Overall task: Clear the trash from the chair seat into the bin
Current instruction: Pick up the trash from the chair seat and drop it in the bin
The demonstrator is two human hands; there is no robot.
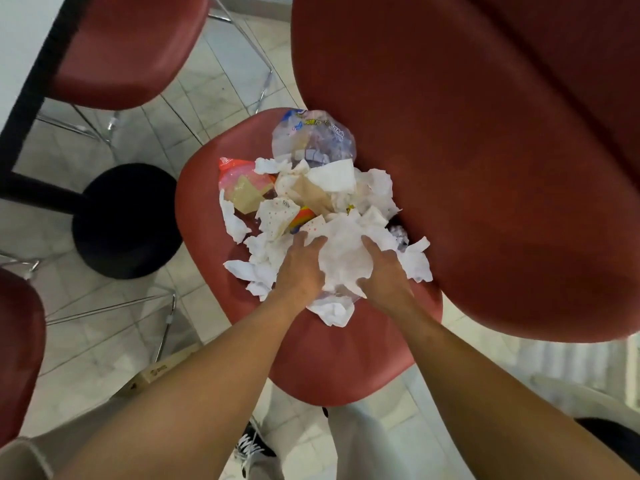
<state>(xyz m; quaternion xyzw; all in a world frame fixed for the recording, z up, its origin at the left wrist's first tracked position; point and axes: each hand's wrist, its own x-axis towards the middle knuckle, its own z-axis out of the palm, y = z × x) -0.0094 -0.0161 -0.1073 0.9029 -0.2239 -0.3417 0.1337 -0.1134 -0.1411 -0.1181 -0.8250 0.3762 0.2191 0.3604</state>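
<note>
A heap of trash lies on the red chair seat (322, 362): crumpled white tissues (377, 192), dotted paper wrappers (278, 213), a clear plastic bag (313, 140) at the far end, and a red-and-pink wrapper (239, 173) at the left. My left hand (300, 268) and my right hand (385, 277) are at the near side of the heap. They hold a large crumpled white paper (346, 259) between them, fingers curled into it. More tissues lie under and around both hands.
The chair's red backrest (485, 168) rises close on the right. Other red chairs stand at the top left (128, 50) and left edge (17, 348). A black round table base (124, 220) sits on the tiled floor. A pale rounded rim, possibly a bin (581, 396), shows at the bottom right.
</note>
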